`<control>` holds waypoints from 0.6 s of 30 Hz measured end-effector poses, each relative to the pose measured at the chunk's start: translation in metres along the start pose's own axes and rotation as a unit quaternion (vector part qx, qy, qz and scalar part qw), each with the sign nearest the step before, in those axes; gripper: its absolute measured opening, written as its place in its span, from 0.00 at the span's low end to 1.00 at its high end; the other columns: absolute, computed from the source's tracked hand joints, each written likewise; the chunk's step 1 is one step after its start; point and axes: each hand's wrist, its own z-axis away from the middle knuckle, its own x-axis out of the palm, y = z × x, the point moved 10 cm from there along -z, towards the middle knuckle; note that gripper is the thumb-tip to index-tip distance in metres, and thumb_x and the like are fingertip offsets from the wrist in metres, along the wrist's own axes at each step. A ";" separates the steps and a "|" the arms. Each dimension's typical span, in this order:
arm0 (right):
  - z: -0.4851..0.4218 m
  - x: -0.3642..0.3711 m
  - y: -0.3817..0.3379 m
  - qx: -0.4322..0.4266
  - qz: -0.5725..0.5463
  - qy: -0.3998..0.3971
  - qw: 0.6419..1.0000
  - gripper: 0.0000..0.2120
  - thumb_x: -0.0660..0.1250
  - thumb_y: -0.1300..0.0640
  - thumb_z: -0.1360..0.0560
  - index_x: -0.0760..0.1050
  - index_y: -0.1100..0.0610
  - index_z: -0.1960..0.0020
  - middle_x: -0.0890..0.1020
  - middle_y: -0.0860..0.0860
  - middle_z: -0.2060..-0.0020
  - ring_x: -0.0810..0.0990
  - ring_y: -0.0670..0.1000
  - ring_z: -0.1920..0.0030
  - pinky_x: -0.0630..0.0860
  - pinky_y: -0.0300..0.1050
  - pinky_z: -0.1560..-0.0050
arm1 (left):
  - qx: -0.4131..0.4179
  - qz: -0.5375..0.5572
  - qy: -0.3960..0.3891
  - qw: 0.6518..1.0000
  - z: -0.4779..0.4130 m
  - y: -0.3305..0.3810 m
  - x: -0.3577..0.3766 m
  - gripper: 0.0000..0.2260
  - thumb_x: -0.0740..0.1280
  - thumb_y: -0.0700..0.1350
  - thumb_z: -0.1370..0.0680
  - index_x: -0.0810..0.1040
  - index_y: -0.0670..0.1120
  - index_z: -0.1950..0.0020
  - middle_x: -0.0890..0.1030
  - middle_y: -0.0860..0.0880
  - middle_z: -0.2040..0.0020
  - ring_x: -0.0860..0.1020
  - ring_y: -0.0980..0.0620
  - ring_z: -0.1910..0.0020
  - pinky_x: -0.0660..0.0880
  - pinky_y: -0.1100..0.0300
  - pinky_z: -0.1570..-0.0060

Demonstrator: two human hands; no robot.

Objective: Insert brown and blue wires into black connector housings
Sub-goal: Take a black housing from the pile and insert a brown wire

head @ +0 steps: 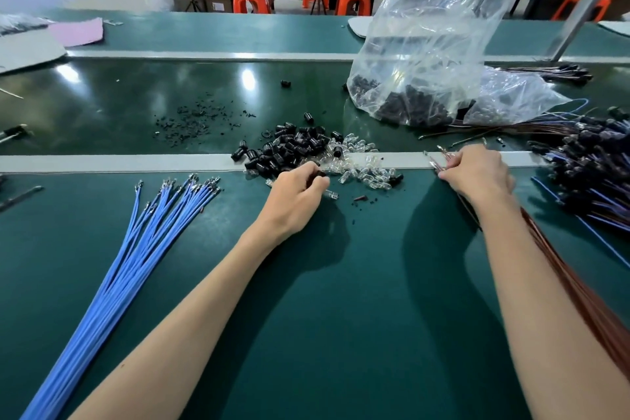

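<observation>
**Bench stock, viewed from beside the worker.** Bearings are taken from the middle of the green mat (324, 283).

1. Blue wires (136, 249): a loose fan at 8 o'clock, terminals pointing up-bench. No hand is on them.
2. Brown wires (579, 290): a bundle at 4 o'clock, running under the right forearm. The right hand (477, 174) is curled round their terminal ends, which poke out past the fingers.
3. Loose housings (293, 147): a black heap at 12 o'clock, mixed with clear bulbs (364, 164). The left hand (296, 194) is at its near edge, fingertips pinching one black housing (318, 175).
4. Plastic bag (426, 44): at 1 o'clock, with more black parts inside.
5. Wired pieces (593, 160): a dark heap at 3 o'clock, trailing blue and brown leads. This is apparently finished stock.

**Assessment:** the job looks well under way but far from done. No wire can be seen in the pinched housing.
</observation>
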 end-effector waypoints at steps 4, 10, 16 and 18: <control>0.001 -0.003 0.002 0.012 -0.026 -0.001 1.000 0.13 0.70 0.55 0.27 0.79 0.55 0.43 0.78 0.60 0.42 0.76 0.62 0.42 0.72 0.50 0.44 | 0.008 0.006 -0.012 1.000 0.001 0.003 0.002 0.13 0.60 0.44 0.23 0.67 0.36 0.63 0.71 0.42 0.70 0.69 0.47 0.69 0.71 0.42 0.58; 0.000 -0.007 -0.002 -0.003 -0.019 -0.039 0.999 0.13 0.66 0.55 0.26 0.79 0.60 0.45 0.79 0.61 0.45 0.76 0.61 0.45 0.72 0.49 0.46 | 0.010 0.016 -0.032 0.999 0.003 0.005 0.006 0.16 0.58 0.48 0.27 0.67 0.34 0.62 0.74 0.33 0.64 0.70 0.46 0.68 0.71 0.41 0.58; 0.004 -0.047 -0.015 -0.031 -0.020 0.003 0.999 0.11 0.65 0.53 0.24 0.80 0.58 0.47 0.80 0.61 0.49 0.76 0.60 0.49 0.71 0.49 0.48 | 0.001 0.035 -0.052 0.998 0.005 0.006 0.007 0.13 0.56 0.47 0.28 0.68 0.39 0.66 0.74 0.49 0.70 0.72 0.50 0.70 0.72 0.53 0.62; 0.007 -0.055 -0.014 -0.032 -0.020 0.018 0.999 0.11 0.63 0.55 0.22 0.78 0.62 0.50 0.79 0.60 0.55 0.75 0.58 0.55 0.69 0.48 0.53 | -0.001 0.044 -0.055 0.998 0.006 0.006 0.008 0.13 0.56 0.46 0.28 0.68 0.38 0.66 0.74 0.49 0.70 0.72 0.51 0.71 0.70 0.56 0.64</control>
